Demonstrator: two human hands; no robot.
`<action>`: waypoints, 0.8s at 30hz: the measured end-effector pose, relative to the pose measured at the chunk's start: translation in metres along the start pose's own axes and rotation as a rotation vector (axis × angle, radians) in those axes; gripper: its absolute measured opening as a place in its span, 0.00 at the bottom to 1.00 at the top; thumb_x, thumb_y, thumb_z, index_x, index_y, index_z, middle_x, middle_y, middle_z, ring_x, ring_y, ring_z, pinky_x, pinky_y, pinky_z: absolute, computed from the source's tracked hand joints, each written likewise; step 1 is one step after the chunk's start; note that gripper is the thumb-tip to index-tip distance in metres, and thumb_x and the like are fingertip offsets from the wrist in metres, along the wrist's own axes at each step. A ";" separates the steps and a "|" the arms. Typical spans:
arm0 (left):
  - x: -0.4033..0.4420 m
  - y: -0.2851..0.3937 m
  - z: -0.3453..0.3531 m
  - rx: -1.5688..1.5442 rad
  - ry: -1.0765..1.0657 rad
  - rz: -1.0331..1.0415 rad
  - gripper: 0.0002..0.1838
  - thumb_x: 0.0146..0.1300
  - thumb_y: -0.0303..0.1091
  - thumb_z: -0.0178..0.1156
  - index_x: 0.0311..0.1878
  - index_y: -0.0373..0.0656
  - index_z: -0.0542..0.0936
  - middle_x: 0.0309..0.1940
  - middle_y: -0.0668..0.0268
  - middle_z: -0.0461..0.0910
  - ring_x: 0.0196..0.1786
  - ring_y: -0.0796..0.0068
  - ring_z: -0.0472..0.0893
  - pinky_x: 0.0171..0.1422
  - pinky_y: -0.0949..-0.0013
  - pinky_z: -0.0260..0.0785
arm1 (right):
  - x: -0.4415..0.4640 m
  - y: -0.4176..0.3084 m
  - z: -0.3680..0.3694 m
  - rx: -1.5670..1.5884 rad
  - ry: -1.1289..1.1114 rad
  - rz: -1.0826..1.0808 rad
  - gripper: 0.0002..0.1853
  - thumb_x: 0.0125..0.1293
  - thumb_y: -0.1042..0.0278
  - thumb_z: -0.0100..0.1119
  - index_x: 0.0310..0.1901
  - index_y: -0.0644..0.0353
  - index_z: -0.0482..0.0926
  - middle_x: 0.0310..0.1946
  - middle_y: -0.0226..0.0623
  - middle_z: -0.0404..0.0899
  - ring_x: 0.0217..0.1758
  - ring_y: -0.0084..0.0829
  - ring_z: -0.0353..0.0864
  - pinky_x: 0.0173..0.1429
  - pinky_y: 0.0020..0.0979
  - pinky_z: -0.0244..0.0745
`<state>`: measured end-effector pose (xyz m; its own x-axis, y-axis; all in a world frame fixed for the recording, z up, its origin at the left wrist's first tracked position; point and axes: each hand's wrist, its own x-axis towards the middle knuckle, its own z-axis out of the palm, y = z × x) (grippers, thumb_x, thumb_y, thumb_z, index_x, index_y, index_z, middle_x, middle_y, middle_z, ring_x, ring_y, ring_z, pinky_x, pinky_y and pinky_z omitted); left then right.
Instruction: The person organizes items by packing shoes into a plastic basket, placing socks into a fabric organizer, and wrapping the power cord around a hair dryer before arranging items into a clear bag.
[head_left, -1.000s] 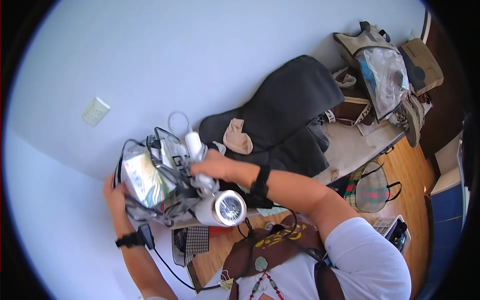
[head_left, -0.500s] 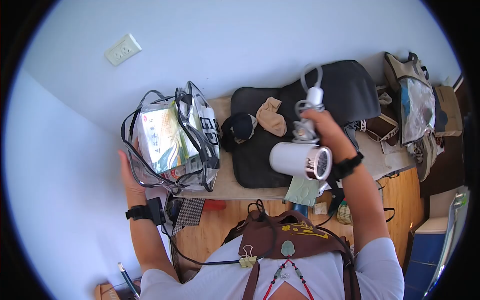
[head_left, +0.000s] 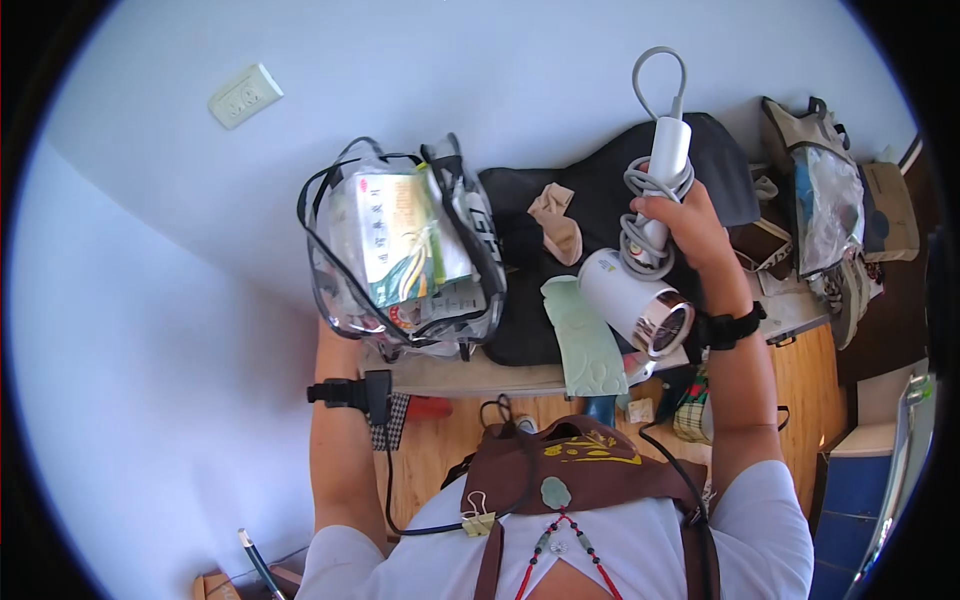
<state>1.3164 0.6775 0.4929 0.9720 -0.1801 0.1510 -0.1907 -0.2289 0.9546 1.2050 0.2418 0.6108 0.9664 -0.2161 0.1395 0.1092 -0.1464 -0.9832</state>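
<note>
My right hand (head_left: 690, 225) is closed round the handle of a white hair dryer (head_left: 625, 295), whose grey cord is wound about the handle and loops up at the top. At the left, a clear bag (head_left: 400, 250) with black trim holds a printed box (head_left: 396, 240) and other packets. My left hand is behind the bag, its fingers hidden; only the wrist and forearm show below. A pale green embossed piece (head_left: 585, 340) hangs near the bench edge under the dryer. Between bag and dryer lies a beige cloth item (head_left: 556, 222).
A black padded mat (head_left: 600, 165) lies on the bench (head_left: 520, 380) against the wall. Farther right are a beige bag (head_left: 800, 135), a cardboard box (head_left: 888, 215) and shoes (head_left: 850, 300). A wall outlet (head_left: 246, 96) is at upper left. A chequered cloth hangs below the bench.
The hair dryer was pulled from beside the clear bag to the right in my right hand, then raised slightly. The clear bag has lately shifted right and up, with my left arm beneath it.
</note>
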 end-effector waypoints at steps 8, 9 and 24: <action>-0.064 0.096 -0.059 0.166 0.842 0.245 0.12 0.65 0.32 0.52 0.46 0.33 0.75 0.37 0.59 0.79 0.39 0.71 0.78 0.45 0.71 0.70 | -0.080 -0.025 -0.060 -0.052 0.422 -0.138 0.28 0.47 0.71 0.60 0.54 0.67 0.71 0.35 0.37 0.79 0.38 0.27 0.78 0.45 0.28 0.72; -0.080 0.146 -0.020 0.182 1.008 0.421 0.11 0.66 0.32 0.51 0.44 0.33 0.76 0.36 0.58 0.79 0.38 0.71 0.78 0.44 0.70 0.70 | -0.094 -0.027 -0.072 -0.033 0.461 -0.156 0.29 0.47 0.69 0.59 0.55 0.68 0.69 0.35 0.39 0.79 0.38 0.28 0.78 0.45 0.28 0.72; 0.035 0.101 0.270 0.827 0.004 -0.065 0.40 0.54 0.55 0.60 0.67 0.49 0.60 0.66 0.45 0.55 0.68 0.40 0.53 0.61 0.32 0.52 | -0.206 0.036 -0.113 -0.059 0.622 -0.037 0.35 0.43 0.63 0.64 0.55 0.68 0.68 0.36 0.39 0.76 0.39 0.27 0.75 0.46 0.28 0.69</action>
<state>1.2941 0.3895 0.5255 0.9847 -0.1397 0.1043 -0.1724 -0.8687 0.4644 0.9835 0.1724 0.5596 0.6437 -0.7288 0.2335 0.1097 -0.2140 -0.9706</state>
